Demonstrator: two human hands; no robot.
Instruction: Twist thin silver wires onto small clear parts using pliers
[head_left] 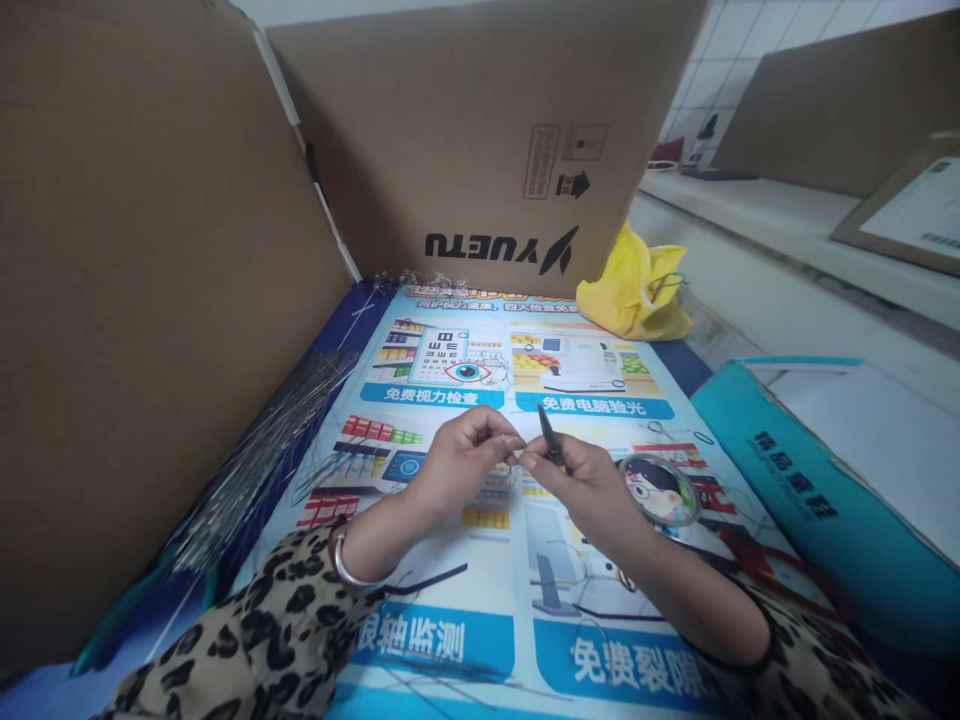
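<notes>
In the head view my left hand and my right hand meet above the middle of a printed poster. The left thumb and fingers are pinched together on something too thin to make out. My right thumb and index finger pinch at the same spot, while a dark pointed tool is held within that hand, its tip up and away from me. A bundle of thin metal wires lies left of my left hand. Right beside my right wrist sits a round clear dish.
Tall cardboard panels stand at the back and left. A yellow bag lies at the back right, a teal box at the right. Loose wires lie near the front edge; small wire pieces line the back panel.
</notes>
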